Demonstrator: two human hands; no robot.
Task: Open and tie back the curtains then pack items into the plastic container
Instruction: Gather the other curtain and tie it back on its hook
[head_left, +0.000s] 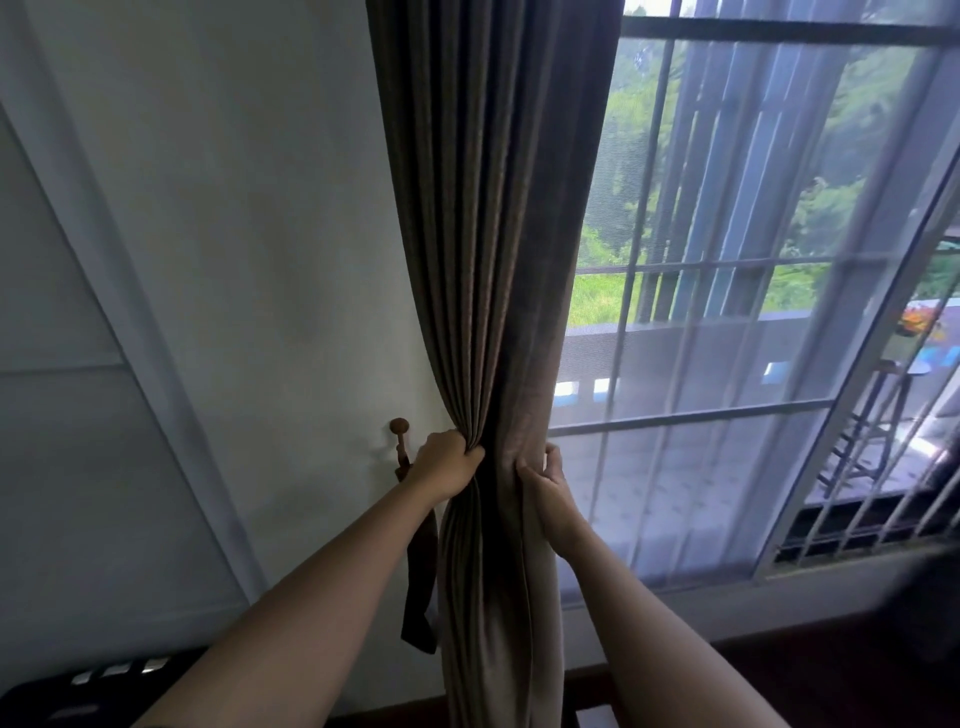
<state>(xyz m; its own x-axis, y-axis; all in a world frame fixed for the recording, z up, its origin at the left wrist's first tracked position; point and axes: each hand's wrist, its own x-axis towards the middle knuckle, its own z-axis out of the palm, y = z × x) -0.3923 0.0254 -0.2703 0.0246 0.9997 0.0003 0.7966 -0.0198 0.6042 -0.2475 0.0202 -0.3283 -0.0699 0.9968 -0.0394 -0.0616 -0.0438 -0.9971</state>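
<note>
A dark brown curtain (488, 234) hangs bunched into folds at the left edge of the window. My left hand (445, 461) is clenched around its folds from the left, and my right hand (549, 486) pinches its right edge at the same height. A round wooden wall hook (399, 428) sits just left of my left hand. From it a dark tie-back strap (420, 587) dangles loose against the wall. No plastic container is in view.
A sheer white curtain (727, 415) covers the window, with a barred grille (675, 270) and balcony behind it. A white wall (234, 208) stands to the left. A dark object with light stripes (78, 691) lies at the bottom left.
</note>
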